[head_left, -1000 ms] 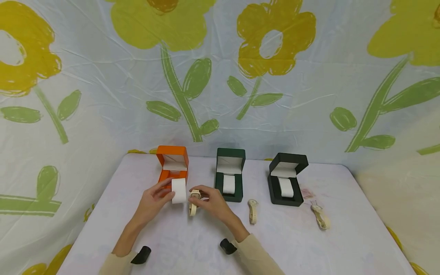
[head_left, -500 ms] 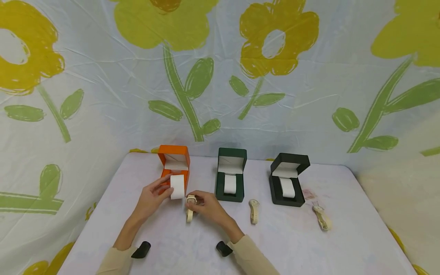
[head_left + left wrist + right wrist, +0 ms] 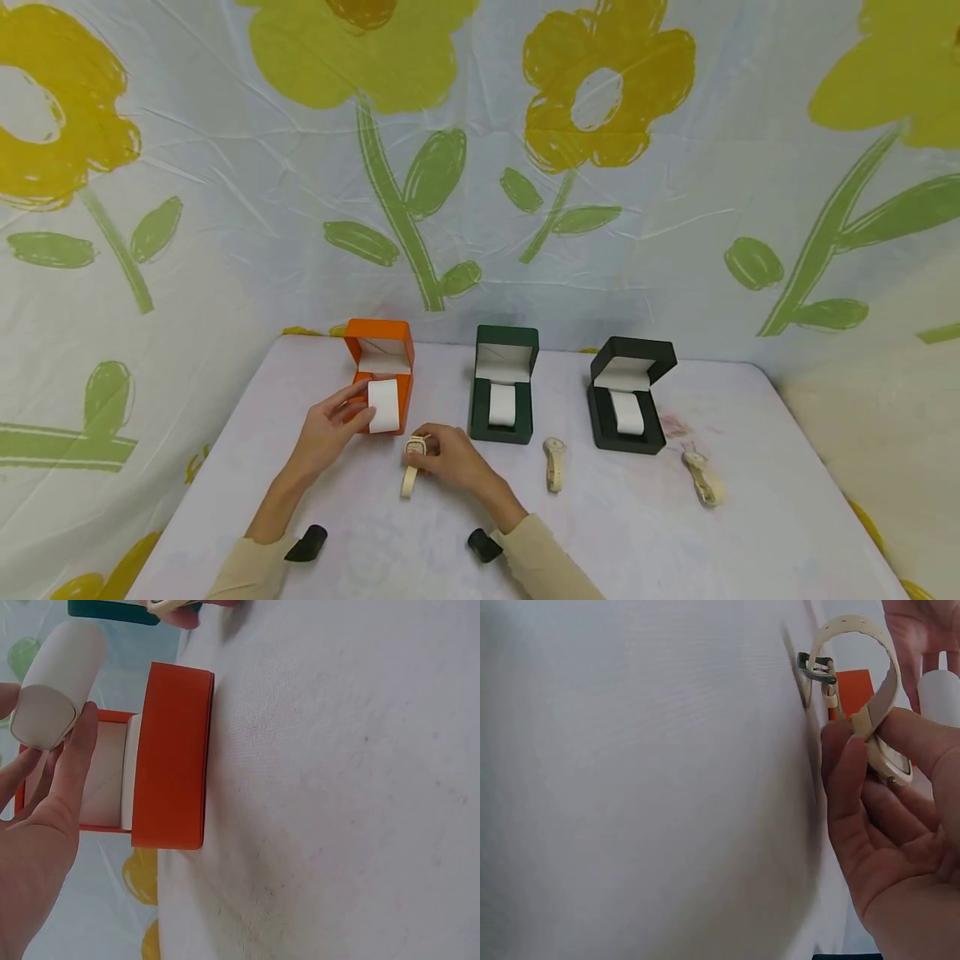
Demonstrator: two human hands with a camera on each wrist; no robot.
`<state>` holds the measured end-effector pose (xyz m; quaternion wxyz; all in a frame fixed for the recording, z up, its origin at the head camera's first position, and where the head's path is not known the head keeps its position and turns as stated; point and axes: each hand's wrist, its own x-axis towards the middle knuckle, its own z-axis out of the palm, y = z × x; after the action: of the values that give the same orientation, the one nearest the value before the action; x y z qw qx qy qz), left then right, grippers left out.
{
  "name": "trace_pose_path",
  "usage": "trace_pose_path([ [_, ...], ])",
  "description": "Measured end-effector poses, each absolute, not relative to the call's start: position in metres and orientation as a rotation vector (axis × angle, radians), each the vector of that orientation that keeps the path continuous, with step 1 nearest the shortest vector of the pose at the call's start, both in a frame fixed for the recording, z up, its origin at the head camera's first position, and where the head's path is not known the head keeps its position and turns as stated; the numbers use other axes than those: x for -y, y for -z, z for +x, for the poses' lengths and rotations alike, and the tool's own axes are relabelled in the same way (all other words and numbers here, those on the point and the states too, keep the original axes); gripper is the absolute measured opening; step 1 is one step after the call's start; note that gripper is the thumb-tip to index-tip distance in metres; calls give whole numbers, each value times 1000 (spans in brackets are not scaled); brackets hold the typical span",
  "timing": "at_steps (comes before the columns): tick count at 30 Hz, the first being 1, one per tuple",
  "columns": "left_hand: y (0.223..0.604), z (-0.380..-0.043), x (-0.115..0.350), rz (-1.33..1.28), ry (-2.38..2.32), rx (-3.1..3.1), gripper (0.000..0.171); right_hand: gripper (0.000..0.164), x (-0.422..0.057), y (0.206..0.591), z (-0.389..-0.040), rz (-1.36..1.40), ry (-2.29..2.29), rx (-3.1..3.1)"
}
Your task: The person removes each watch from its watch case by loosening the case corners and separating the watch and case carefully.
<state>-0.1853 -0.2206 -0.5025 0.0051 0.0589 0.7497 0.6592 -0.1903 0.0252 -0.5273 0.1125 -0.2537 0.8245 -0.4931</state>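
My left hand holds a white watch cushion by its sides, thumb on one end and fingers on the other. It overlaps the front of the open orange watch box in the head view. The left wrist view shows the cushion as a rounded, smooth roll. To the right, my right hand pinches a cream watch near its square case, the strap hanging down. In the right wrist view, the strap bends into a loop, with a dark buckle at its end.
An open green box and an open black box stand at the back, each with a white cushion inside. Two more cream watches lie in front: one watch near the middle, another watch at right. A flowered cloth hangs behind.
My left hand has shifted the cushion slightly left and back, over the orange box. My right hand has drawn the watch leftward and nearer to me, away from the cushion.
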Motion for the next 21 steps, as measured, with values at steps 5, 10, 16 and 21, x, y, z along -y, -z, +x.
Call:
trace_pose_path([
  [5, 505, -188, 222, 165, -2036, -2362, 61, 23, -24, 531, -191, -810, 1366, -2488],
  [10, 506, -190, 224, 170, -2025, -2376, 61, 27, -23, 530, -192, -840, 1335, -2532],
  [16, 508, -192, 227, 186, -2010, -2401, 59, 18, -20, 525, -196, -840, 1323, -2548],
  [21, 507, -194, 229, 191, -2008, -2401, 58, 16, -18, 521, -200, -860, 1291, -2535],
])
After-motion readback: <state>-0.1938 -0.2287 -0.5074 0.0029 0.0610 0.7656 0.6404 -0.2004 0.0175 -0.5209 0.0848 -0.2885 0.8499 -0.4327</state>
